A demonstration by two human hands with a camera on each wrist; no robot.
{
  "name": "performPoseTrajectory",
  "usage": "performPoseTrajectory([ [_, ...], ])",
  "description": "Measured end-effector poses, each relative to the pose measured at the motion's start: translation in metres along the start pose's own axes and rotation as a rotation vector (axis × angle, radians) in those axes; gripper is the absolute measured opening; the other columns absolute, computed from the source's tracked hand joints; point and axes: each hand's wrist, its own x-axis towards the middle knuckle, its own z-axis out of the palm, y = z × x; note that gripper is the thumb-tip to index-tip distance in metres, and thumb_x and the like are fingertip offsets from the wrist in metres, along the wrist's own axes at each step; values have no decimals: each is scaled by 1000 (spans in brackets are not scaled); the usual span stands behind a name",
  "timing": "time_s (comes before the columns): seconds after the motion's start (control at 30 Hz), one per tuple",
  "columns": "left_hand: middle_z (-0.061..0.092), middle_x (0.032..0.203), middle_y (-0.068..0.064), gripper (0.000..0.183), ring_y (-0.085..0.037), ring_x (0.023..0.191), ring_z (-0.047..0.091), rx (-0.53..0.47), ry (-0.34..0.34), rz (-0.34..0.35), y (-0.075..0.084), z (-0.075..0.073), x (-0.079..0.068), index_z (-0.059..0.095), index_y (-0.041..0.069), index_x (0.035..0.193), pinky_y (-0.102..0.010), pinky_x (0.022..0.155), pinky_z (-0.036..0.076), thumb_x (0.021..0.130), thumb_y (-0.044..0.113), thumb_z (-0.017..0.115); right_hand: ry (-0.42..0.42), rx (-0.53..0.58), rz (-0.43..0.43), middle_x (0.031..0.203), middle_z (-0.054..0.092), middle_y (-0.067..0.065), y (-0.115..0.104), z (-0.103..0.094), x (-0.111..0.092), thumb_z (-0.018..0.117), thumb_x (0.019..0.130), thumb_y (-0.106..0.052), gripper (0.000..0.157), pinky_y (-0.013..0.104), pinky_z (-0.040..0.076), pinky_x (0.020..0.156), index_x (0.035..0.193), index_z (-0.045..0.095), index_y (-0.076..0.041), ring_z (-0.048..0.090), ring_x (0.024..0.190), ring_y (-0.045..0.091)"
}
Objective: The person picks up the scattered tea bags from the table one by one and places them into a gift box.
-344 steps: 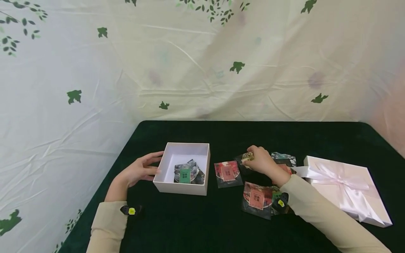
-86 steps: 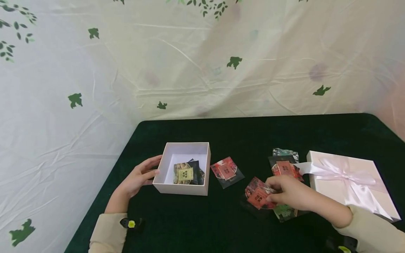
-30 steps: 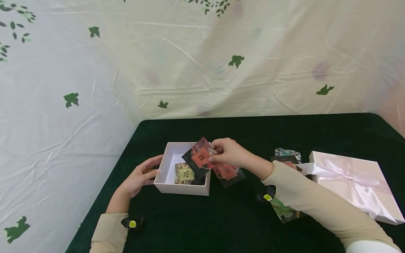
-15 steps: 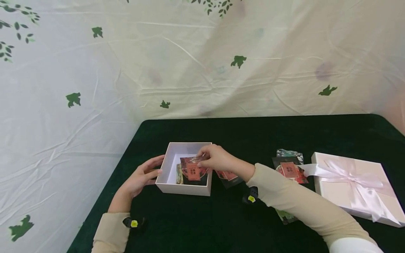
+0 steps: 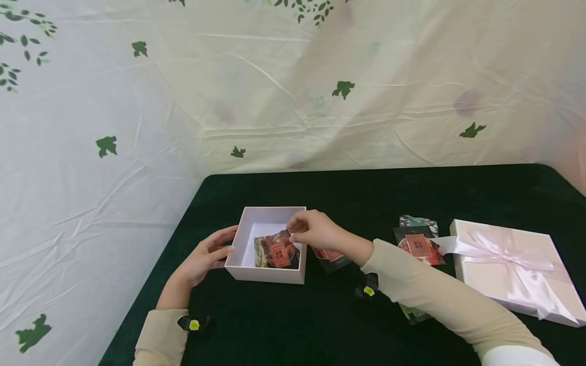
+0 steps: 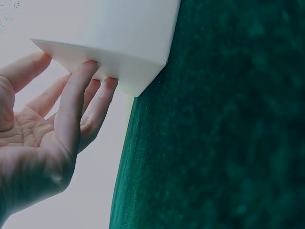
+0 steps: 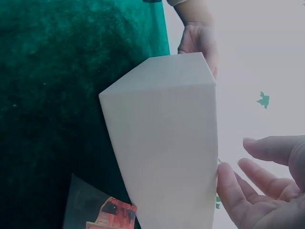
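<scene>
A white open-topped box (image 5: 266, 275) stands on the dark green table. Inside it a red-labelled sachet (image 5: 278, 255) lies over others, with a strip of a yellowish one showing at its left. My left hand (image 5: 201, 260) touches the box's left side with extended fingertips, as the left wrist view also shows. Over the box's right wall reaches my right hand (image 5: 318, 230), its fingertips close above the red-labelled sachet. In the right wrist view its thumb and fingers stand apart with nothing visible between them. Another red-labelled sachet (image 5: 330, 258) lies just right of the box, partly behind the right hand.
Farther right, a red-labelled sachet (image 5: 417, 245) overlaps a bluish one (image 5: 418, 222). A green-patterned sachet (image 5: 414, 313) is mostly hidden under the right sleeve. At the right lies a pale pink box lid (image 5: 531, 246) with a satin ribbon bow (image 5: 503, 262).
My right hand has carried a red-labelled sachet leftward from the table into the box and let go of it. Earlier, a yellow-labelled sachet went in. The left hand has stayed at the box.
</scene>
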Motion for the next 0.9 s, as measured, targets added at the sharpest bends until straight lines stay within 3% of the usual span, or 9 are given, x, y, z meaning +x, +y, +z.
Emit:
performPoseTrajectory([
  [0.3,33,152,-16,57,-41,128,44,-1,7,3,-1,-2,-1,34,14,146,-53,94,48,95,23,59,28,21,-7,111,64,17,1,-5,-13,64,89,-7,23,33,54,86,110,62,0,63,101,23],
  [0.53,31,153,-16,58,-42,129,42,-2,2,0,1,-4,-1,33,14,147,-54,94,47,95,22,59,24,-7,6,108,65,15,9,-12,-26,65,89,-9,22,36,54,87,109,61,-1,63,100,23],
  [0.9,31,152,-19,55,-43,128,42,-22,-16,8,1,-3,0,33,12,147,-54,93,48,96,17,56,30,-125,27,105,64,11,27,-28,-57,66,88,-12,23,39,53,83,109,62,-3,60,96,22],
])
